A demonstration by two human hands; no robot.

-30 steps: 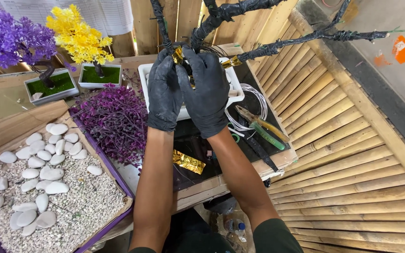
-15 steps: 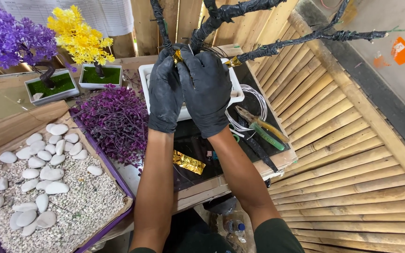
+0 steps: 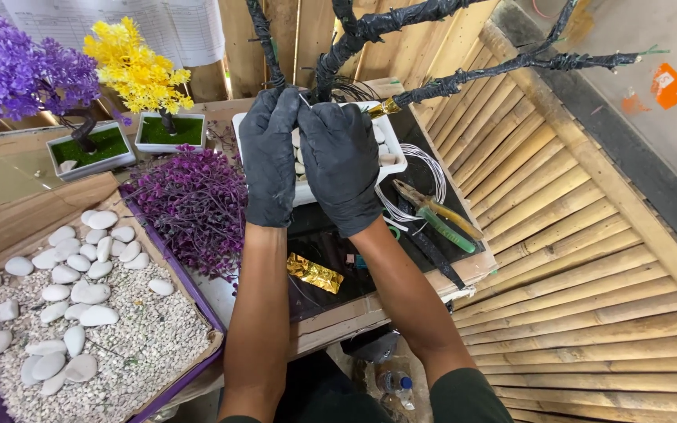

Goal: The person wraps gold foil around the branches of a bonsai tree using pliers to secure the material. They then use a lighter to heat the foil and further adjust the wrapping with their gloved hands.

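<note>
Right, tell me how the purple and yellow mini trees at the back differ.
The purple tree has the wider, fuller crown; the yellow tree is narrower and more upright. The purple tree's dark trunk leans and curves, the yellow tree's trunk is short and straight. The purple one stands further left. Both stand in white rectangular trays with green turf.

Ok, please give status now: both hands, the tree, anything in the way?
Left hand and right hand, gloved, gripping black wrapped tree trunk. Trunk stands in white tray. Pliers beside tray, clear of hands.
</note>
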